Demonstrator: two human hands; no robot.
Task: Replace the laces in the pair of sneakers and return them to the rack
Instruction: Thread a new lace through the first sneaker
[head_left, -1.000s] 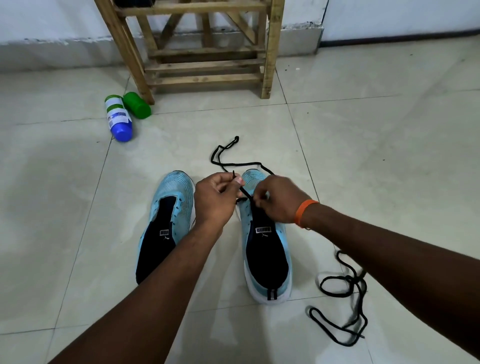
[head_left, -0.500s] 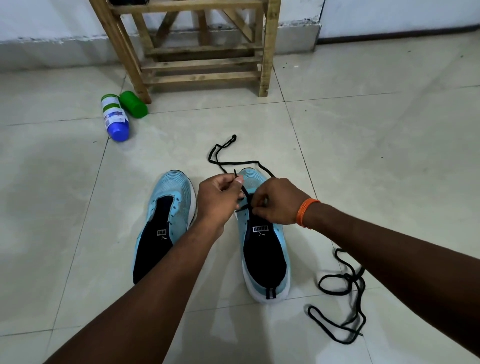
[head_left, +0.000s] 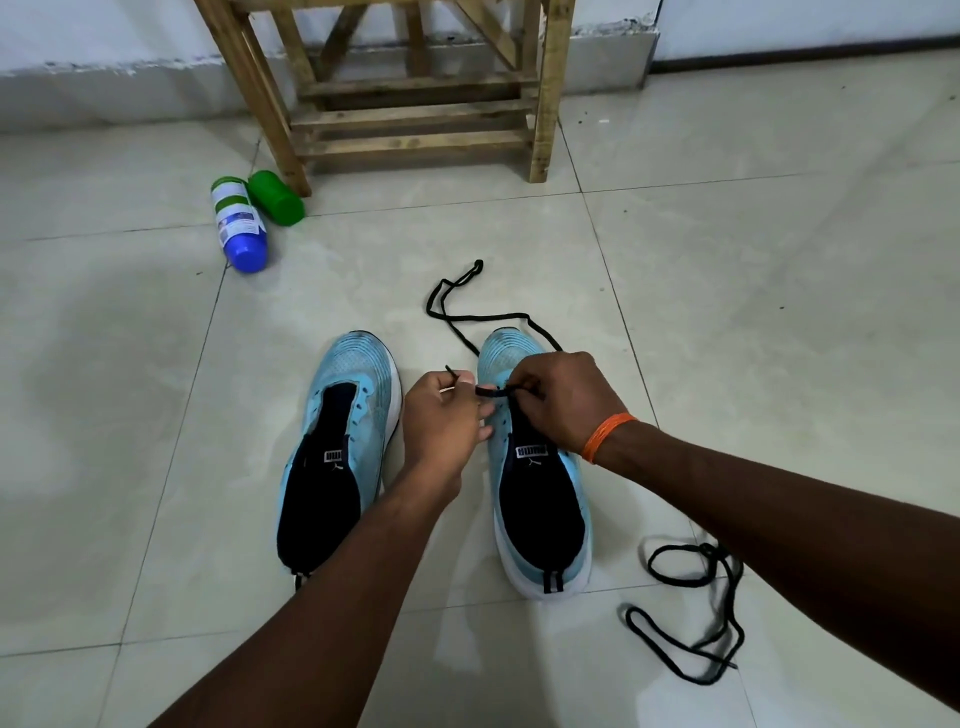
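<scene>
We see two pale blue mesh sneakers side by side on the glossy tiled floor (head_left: 753, 322), toes towards the rack (head_left: 415, 140), a slatted frame of rough pale wood. Both have dark padded linings, white soles and a small woven tag on the tongue. Both hands meet over the front of the right sneaker (head_left: 545, 519). The left hand (head_left: 447, 423) has its fingers curled, thumb and forefinger pinching one end of a thin, black, flat-woven lace (head_left: 457, 325), whose stiff tip sticks up above the knuckles. The right hand (head_left: 569, 400), with an orange band (head_left: 608, 436) at the wrist, pinches the same lace just beside the left thumb, at the eyelets. From there the lace runs over the toe and lies in a loose loop on the floor ahead. The left sneaker (head_left: 343, 415) lies just beside, unlaced, its eyelets bare. A second lace (head_left: 691, 577), also black, lies in slack coils on the floor near the right heel. By the rack's left leg lie a white bottle (head_left: 236, 213) with a blue cap and a green bottle (head_left: 275, 197), touching.
</scene>
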